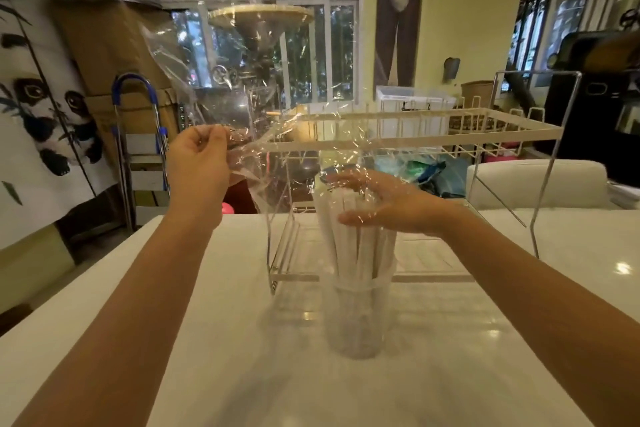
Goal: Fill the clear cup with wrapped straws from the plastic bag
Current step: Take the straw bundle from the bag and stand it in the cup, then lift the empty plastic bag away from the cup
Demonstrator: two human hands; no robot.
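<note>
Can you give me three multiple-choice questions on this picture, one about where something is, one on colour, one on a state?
1. Where do the wrapped straws stand?
A. in the clear cup
B. on the wire rack
C. flat on the table

2. What colour are the straw wrappers?
A. green
B. white
C. red

3. What is the left hand doing?
A. resting flat
B. pinching the plastic bag
C. holding the cup

Answers: 1 A, their lower ends sit inside the cup; 2 B, the wrappers look white; 3 B, its fingers close on the bag's film.
</note>
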